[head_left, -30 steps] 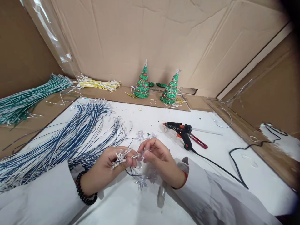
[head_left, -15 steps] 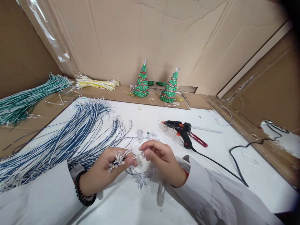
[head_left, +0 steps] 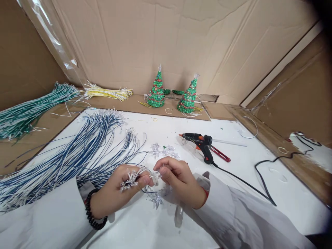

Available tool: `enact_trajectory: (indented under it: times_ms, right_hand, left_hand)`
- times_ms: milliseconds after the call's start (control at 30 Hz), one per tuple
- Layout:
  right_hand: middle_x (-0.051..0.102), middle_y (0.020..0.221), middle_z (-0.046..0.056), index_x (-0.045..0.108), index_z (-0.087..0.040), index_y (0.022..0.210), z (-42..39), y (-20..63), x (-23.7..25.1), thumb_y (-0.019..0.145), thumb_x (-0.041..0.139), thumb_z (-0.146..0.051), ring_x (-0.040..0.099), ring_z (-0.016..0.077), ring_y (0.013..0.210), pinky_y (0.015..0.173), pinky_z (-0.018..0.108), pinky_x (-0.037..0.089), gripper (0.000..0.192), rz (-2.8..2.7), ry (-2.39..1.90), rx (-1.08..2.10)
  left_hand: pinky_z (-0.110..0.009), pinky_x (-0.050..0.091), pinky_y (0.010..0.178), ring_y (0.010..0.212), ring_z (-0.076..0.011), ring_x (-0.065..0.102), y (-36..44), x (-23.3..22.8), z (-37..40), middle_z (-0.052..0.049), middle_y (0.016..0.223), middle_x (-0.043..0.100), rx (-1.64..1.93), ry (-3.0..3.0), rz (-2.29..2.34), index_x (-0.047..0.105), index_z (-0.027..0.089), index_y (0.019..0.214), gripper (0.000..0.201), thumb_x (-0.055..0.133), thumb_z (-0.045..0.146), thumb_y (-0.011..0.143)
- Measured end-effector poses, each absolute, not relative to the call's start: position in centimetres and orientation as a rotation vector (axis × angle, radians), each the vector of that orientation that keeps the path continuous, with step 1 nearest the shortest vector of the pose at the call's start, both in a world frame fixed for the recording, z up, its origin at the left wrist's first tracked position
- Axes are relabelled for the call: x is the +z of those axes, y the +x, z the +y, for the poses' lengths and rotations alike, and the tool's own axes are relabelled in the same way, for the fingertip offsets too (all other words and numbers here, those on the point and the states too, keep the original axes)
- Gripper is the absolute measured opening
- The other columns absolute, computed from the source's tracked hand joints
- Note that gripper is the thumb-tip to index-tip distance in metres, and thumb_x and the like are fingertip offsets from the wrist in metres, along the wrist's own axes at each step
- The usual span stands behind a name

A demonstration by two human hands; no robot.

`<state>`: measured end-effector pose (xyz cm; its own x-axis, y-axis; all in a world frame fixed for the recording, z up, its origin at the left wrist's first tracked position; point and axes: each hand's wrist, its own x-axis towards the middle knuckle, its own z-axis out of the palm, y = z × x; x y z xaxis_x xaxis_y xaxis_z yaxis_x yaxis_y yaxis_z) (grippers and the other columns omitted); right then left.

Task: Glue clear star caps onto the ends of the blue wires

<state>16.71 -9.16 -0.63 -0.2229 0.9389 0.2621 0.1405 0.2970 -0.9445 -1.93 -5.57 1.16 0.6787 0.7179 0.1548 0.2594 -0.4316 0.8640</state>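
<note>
My left hand [head_left: 124,193] is closed round a bunch of small clear-tipped LED lights [head_left: 131,180] on blue and white wires. Thumb and finger of my right hand [head_left: 178,176] pinch a small clear piece [head_left: 157,175], seemingly a star ornament, against the end of one light held by the left. Its exact shape is partly hidden by the fingers. Just below the hands lies a clear plastic star [head_left: 156,199] on the white table. More clear stars [head_left: 168,151] lie beyond the fingertips, with a bit of green among them.
Blue and white wires [head_left: 67,155] spread across the left side. Farther back lie green wires [head_left: 41,103] and yellow wires [head_left: 107,92]. Two small Christmas trees [head_left: 157,91] stand against the cardboard. At right rests a hot glue gun [head_left: 204,145], its black cord [head_left: 243,181] trailing right, beside red-handled cutters [head_left: 220,154].
Both hands stay nearly in place. The clear piece and the light in my fingers have come closer together.
</note>
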Motion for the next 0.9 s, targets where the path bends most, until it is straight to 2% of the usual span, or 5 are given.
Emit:
enact_trajectory:
  times_ms: [233, 400, 600, 900]
  right_hand:
    - [0.042, 0.051, -0.006, 0.061, -0.016, 0.082, -9.44, 16.46, -0.48, 0.088, 0.048, -0.028, 0.031, 0.0052, 0.044, 0.044, 0.019, 0.024, 0.019, -1.667, -1.09, 0.899]
    - [0.047, 0.053, -0.005, 0.061, -0.015, 0.08, -9.46, 16.25, -0.68, 0.087, 0.047, -0.027, 0.033, 0.0053, 0.044, 0.044, 0.018, 0.026, 0.019, -1.678, -1.112, 0.87]
    - [0.045, 0.052, -0.004, 0.061, -0.015, 0.08, -9.68, 16.11, -0.73, 0.087, 0.046, -0.029, 0.033, 0.0062, 0.045, 0.044, 0.019, 0.026, 0.022, -1.684, -1.153, 0.92]
    - [0.042, 0.052, -0.005, 0.06, -0.016, 0.079, -9.7, 16.05, -0.95, 0.087, 0.047, -0.031, 0.032, 0.0063, 0.045, 0.043, 0.019, 0.026, 0.022, -1.674, -1.148, 0.964]
  left_hand:
    - [-0.019, 0.04, 0.057, 0.058, -0.0114, 0.053, -1.77, 0.86, -5.5, 0.0, 0.06, 0.059, 0.603, 2.016, 0.763, 0.06, 0.013, 0.066, 0.032, 0.043, 0.03, 0.087]
    - [-0.018, 0.033, 0.053, 0.052, -0.0082, 0.038, -1.68, 0.81, -5.63, 0.004, 0.054, 0.042, 0.6, 1.987, 0.742, 0.05, 0.014, 0.059, 0.032, 0.043, 0.028, 0.087]
    - [-0.018, 0.028, 0.05, 0.053, -0.0087, 0.031, -1.56, 0.78, -5.81, 0.004, 0.055, 0.032, 0.557, 1.933, 0.743, 0.042, 0.016, 0.058, 0.032, 0.041, 0.029, 0.087]
    - [-0.019, 0.03, 0.052, 0.054, -0.0093, 0.034, -1.59, 0.59, -5.77, 0.004, 0.056, 0.034, 0.544, 1.953, 0.757, 0.042, 0.016, 0.061, 0.03, 0.039, 0.03, 0.088]
